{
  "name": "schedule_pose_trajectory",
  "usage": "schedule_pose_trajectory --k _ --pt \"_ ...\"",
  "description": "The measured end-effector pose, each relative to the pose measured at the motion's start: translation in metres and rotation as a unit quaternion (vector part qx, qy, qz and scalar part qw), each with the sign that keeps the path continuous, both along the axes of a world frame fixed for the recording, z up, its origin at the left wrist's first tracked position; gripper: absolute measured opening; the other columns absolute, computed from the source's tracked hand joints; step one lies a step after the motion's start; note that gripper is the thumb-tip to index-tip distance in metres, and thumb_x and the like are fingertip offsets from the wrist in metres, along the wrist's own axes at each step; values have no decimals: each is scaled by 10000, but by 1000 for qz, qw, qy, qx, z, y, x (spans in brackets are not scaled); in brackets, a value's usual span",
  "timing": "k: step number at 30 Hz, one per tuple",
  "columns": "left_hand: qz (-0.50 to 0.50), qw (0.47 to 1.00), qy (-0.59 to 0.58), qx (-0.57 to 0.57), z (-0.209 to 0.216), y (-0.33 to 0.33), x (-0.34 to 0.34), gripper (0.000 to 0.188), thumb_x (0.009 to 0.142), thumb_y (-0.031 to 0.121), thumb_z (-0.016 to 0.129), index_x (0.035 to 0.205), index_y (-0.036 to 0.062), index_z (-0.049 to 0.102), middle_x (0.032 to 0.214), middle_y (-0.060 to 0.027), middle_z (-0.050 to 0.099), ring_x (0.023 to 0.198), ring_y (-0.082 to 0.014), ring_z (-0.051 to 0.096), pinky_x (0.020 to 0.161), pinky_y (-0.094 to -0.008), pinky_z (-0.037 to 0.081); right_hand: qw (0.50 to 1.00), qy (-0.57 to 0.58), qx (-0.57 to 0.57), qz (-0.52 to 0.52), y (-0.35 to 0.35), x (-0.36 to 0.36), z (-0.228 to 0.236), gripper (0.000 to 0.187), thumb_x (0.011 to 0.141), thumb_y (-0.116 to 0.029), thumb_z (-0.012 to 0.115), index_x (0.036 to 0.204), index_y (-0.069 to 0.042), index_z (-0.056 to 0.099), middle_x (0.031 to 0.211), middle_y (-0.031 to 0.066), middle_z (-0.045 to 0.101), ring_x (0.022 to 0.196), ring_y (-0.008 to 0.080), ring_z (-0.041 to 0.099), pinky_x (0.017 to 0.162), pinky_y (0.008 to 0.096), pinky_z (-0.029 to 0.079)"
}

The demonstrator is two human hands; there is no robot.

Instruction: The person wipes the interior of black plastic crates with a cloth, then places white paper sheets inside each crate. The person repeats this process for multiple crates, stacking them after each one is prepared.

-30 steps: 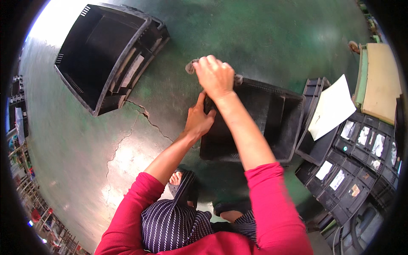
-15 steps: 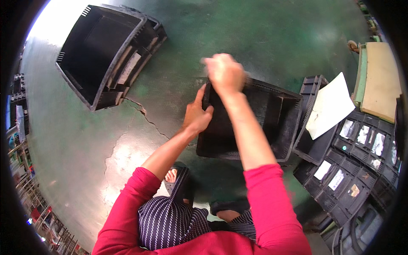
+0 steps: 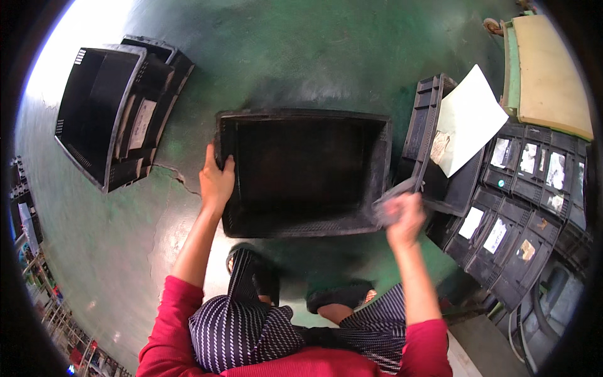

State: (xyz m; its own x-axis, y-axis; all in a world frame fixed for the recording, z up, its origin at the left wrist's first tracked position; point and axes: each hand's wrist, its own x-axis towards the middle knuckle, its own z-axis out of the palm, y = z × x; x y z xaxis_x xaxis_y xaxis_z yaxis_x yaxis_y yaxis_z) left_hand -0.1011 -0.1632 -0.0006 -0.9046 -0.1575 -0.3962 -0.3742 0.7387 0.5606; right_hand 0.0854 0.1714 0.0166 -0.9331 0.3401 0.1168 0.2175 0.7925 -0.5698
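A black plastic crate [image 3: 301,229] sits on the green floor in front of me, its open top toward me. My left hand [image 3: 215,183] grips the crate's left wall, thumb over the rim and fingers along the outside. By the near right corner, my right hand [image 3: 405,218] is closed on a blurred greyish piece [image 3: 391,200], too smeared by motion to name; whether it touches the crate I cannot tell. The crate's inside is dark, and I make out nothing lying in it.
Nested black crates [image 3: 129,56] stand tilted at the left. At the right, another black crate [image 3: 424,119] holds a white sheet [image 3: 471,119]. Beyond it are stacked black crates with labels [image 3: 502,251] and a cream-coloured panel [image 3: 549,72]. A crack [image 3: 177,176] runs across the floor.
The crate now sits squarer and further left in view. My right hand has gone from its far left corner to the near right corner, with a greyish piece now showing. My left hand stays on the left wall.
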Motion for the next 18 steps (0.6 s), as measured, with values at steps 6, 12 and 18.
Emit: schedule_pose_trajectory --k 6,12,18 --pt "-55 997 17 -52 -17 0 2 686 845 281 659 1365 -62 372 1135 -304 596 1072 -383 601 912 -399 462 980 152 121 52 20 -140 -38 195 876 -238 639 839 -85 523 766 69 566 647 272 600 534 374 469" --pt "-41 996 50 -53 -19 5 4 659 850 273 650 1364 -42 384 1109 -309 603 1072 -406 591 910 -408 460 977 141 93 127 29 -117 -39 263 824 -238 699 756 -86 495 718 66 551 615 266 593 522 361 471" --pt "-80 989 86 -88 -29 10 -2 567 846 267 641 1327 43 440 1090 -262 629 1046 -392 606 883 -422 470 984 18 60 165 -24 36 -17 294 728 -135 775 685 -106 486 633 43 478 553 228 542 491 360 435"
